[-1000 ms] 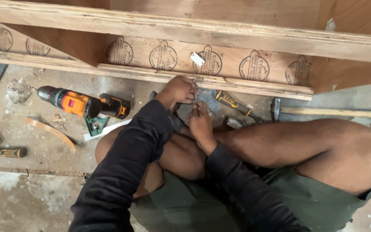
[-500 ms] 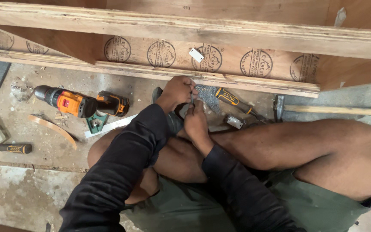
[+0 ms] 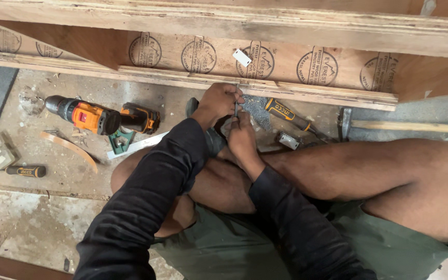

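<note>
Plywood framing fills the top of my view, and it sits a little lower and nearer than it did half a second ago, since my head has tipped forward. My crossed bare legs lie on the dusty floor as before. The orange cordless drill has not shifted, nor the hammer on my right. My left hand has crept up to the lower wooden strip, fingers curled shut around a thin grey metal piece. My right hand pinches the same piece from below. It stands upright, slim and dull, its top just at the strip's edge. Behind it lies the yellow-handled screwdriver.
</note>
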